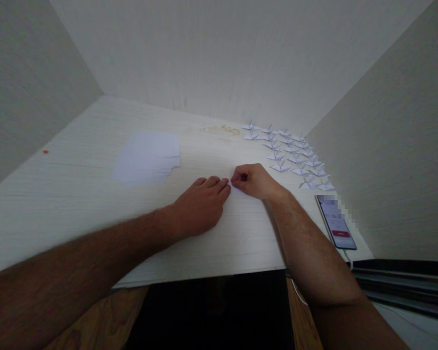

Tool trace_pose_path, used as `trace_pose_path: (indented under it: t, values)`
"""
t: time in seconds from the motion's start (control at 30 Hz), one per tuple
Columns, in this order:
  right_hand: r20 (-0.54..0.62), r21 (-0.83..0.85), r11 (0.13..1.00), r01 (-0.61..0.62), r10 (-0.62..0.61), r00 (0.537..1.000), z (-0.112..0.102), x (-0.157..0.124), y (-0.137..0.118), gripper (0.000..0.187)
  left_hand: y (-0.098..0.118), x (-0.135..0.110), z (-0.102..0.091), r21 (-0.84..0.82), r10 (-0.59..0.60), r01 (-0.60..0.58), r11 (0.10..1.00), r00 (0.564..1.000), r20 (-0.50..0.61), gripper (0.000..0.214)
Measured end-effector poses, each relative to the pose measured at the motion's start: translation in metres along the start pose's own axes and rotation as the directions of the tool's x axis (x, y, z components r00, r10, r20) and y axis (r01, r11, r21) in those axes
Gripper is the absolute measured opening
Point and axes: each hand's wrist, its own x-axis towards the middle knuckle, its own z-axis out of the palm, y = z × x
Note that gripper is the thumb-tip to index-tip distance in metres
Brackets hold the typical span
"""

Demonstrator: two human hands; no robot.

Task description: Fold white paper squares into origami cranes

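Between my fingertips lies a small piece of white folded paper [235, 188], mostly hidden by both hands. My left hand [203, 206] rests palm down on the white table, its fingers close together and their tips pressing on the paper's left side. Thumb and forefinger of my right hand [253, 181] pinch the paper at its upper edge, with the other fingers curled in. The two hands almost meet at the paper. Its exact folded shape cannot be made out.
Several white folded paper cranes [280, 166] stand in rows at the back right. Loose white paper sheets [149, 153] lie in a spread stack at the left. A phone [336, 222] with a charging cable [348, 259] lies near the right edge. Walls [204, 58] enclose the table [76, 194].
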Motion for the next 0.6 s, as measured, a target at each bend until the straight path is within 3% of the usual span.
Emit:
trace_pose_path:
  t: [0.37, 0.6]
  values:
    - [0.006, -0.039, 0.999, 0.007, -0.007, 1.0, -0.0012, -0.0001, -0.0016, 0.005, -0.0031, 0.0025, -0.0001, -0.009, -0.001, 0.001, 1.0, 1.0, -0.006, 0.045]
    - [0.003, -0.085, 0.994, 0.074, -0.074, 0.997, -0.0029, -0.0001, -0.0002, 0.006, -0.0027, 0.0007, 0.0002, -0.016, -0.007, 0.007, 1.0, 1.0, -0.013, 0.046]
